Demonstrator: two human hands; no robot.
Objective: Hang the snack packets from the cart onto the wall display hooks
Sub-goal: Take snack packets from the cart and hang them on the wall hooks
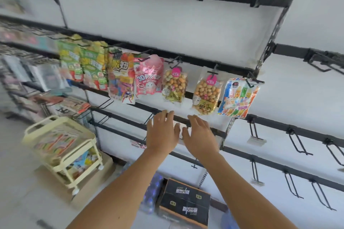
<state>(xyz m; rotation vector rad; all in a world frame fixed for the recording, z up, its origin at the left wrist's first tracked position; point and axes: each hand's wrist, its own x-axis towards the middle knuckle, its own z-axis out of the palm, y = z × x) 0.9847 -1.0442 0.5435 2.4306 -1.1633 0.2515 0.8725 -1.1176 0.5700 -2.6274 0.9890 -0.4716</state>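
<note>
1. Left hand and right hand: fingers spread, holding nothing, raised to the wall display's lower rail.
2. Snack packets hang along the middle rail's hooks.
3. Yellow cart stands lower left, packets inside.

Glossy plastic on matt black metal

Snack packets shine, glossy plastic film; the peanut bags are see-through. Display hooks and rails look like matt black metal, wall panels smooth white. The cart is smooth pale-yellow plastic; the black box looks like matt cardboard.
</note>
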